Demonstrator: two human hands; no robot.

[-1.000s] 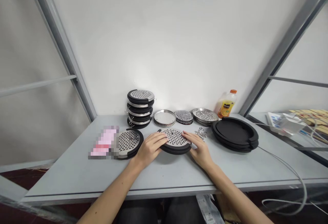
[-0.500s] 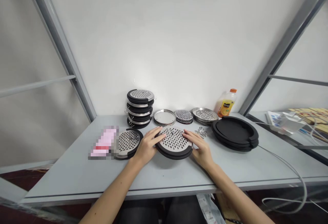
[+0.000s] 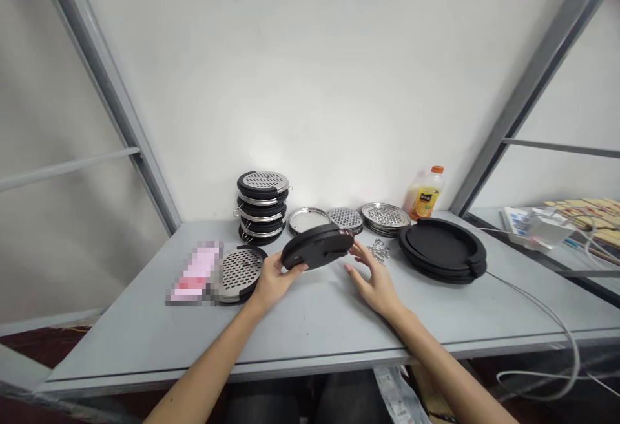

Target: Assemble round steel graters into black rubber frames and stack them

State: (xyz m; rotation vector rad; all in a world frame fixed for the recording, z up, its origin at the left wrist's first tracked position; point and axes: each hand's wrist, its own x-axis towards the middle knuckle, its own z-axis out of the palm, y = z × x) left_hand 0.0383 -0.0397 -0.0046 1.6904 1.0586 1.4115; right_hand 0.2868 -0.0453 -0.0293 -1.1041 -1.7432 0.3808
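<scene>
A round grater (image 3: 317, 247) with a black base is tipped up above the table, its dark underside facing me and its perforated metal face hidden. My left hand (image 3: 274, 280) grips its left edge, thumb on the underside. Beside the right edge is my right hand (image 3: 376, 285), its fingers spread and the fingertips close to the rim; whether they touch it I cannot tell. Another round grater (image 3: 239, 273) with a partial black rim lies face up by my left hand. Small metal clips (image 3: 379, 251) lie in a loose pile beyond my right hand.
At the back left stands a stack of graters (image 3: 262, 207). Metal trays (image 3: 310, 219), grater discs (image 3: 345, 218) and perforated plates (image 3: 385, 216) line the wall. Black bases (image 3: 442, 249) are stacked right, before an orange-capped bottle (image 3: 427, 192). A blurred pink item (image 3: 196, 272) lies left.
The grater has been lifted and tilted, so its black underside now shows instead of its metal face. My right hand has loosened from its edge and spread its fingers.
</scene>
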